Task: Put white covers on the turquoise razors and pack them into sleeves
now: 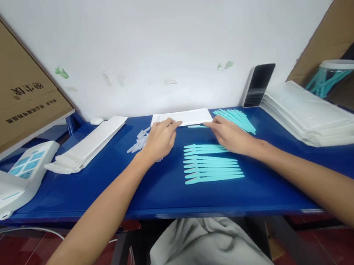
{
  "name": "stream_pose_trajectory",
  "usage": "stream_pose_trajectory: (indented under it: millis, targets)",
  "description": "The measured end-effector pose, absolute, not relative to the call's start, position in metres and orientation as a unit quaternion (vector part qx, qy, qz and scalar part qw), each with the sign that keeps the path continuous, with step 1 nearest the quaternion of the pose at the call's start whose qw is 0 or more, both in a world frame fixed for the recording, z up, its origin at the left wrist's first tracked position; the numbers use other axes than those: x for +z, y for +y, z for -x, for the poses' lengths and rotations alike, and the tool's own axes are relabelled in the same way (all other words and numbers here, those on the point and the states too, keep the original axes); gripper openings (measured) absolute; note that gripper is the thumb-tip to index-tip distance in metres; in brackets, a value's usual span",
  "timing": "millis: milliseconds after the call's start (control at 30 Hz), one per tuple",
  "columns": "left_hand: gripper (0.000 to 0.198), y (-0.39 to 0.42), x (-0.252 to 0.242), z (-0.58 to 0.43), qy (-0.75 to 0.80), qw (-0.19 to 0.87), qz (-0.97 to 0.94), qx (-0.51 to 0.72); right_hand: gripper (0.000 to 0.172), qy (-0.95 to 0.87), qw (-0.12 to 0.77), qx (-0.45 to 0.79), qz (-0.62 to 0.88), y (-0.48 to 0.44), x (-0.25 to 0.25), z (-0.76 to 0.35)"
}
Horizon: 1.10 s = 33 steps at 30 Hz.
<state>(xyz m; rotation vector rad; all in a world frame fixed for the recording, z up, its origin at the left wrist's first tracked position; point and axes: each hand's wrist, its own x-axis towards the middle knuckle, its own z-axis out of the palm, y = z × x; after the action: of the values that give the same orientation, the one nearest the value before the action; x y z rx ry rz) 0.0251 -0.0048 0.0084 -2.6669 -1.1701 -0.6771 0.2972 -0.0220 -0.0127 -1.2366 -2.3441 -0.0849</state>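
A teal eyebrow razor (196, 126) lies crosswise just below a flat white packet (191, 116) near the wall. My right hand (230, 135) has its fingertips pinched at the razor's right end, by the packet's corner. Over the packet's lower left edge is my left hand (162, 137), index finger stretched to the right and thumb apart, with nothing visible in it. Small clear plastic caps (138, 141) are heaped beside and partly under that hand. Nearer me, several teal razors (212, 166) lie in a row, all pointing the same way; my right hand hides some ends.
A loose pile of teal razors (237, 119) lies behind my right hand. Clear bags (311, 114) are stacked at right, beside a phone (259, 86) leaning on the wall and a tub of razors (332, 76). At left are white packets (86, 146), a power strip (26, 173) and a carton (10, 78).
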Motion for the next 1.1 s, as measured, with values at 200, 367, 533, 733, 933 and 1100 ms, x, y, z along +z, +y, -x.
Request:
stream_pose_trajectory:
  millis: [200,367,533,733,933,1100]
  targets:
    - [0.045,-0.003,0.003,-0.024,-0.39,-0.02,0.9,-0.194,0.045,-0.854,0.258,-0.038,0.45,-0.015,-0.017,-0.294]
    - [0.022,-0.003,0.005,-0.028,-0.411,-0.022,0.899,-0.152,0.045,-0.86,0.264,-0.023,0.436,-0.015,-0.022,-0.29]
    - [0.022,0.001,0.0,-0.026,-0.375,0.009,0.912,-0.164,0.04,-0.859,0.277,0.004,0.43,-0.014,-0.025,-0.289]
    - [0.029,-0.002,-0.001,-0.027,-0.383,0.001,0.91,-0.159,0.033,-0.846,0.32,0.005,0.425,-0.011,-0.023,-0.287]
    - [0.032,-0.006,0.003,-0.028,-0.395,-0.005,0.899,-0.189,0.028,-0.775,0.417,0.016,0.475,-0.026,-0.012,-0.286]
    - [0.041,-0.007,0.001,-0.028,-0.382,-0.012,0.902,-0.2,0.029,-0.853,0.287,0.053,0.433,-0.042,-0.003,-0.286]
